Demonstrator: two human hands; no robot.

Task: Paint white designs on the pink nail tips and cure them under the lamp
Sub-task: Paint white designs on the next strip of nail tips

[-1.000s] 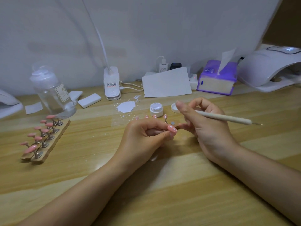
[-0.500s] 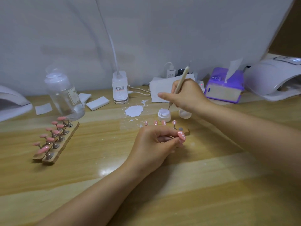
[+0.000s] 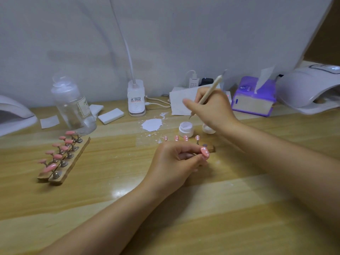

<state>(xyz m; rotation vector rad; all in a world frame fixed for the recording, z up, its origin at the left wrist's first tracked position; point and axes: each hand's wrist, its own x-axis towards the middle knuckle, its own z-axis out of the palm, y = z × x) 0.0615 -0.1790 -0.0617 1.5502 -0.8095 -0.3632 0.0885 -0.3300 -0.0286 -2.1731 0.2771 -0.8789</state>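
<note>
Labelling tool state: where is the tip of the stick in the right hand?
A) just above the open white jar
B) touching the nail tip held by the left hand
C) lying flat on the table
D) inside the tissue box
A: the right hand holds the stick tip-down just above the open jar, well apart from the nail tip pinched in the left hand.

A glossy pink oval nail tip with three white dots (image 3: pixel 204 153) sits on a small stand, pinched between fingers, tilted up. Behind it, four more dotted pink tips (image 3: pixel 185 138) stand upright in a row on a wooden strip. A small round white paint jar (image 3: pixel 186 129) stands open just behind them, a slim beige dotting pen (image 3: pixel 209 93) slanting above it. A white curing lamp (image 3: pixel 309 89) lies far right.
</note>
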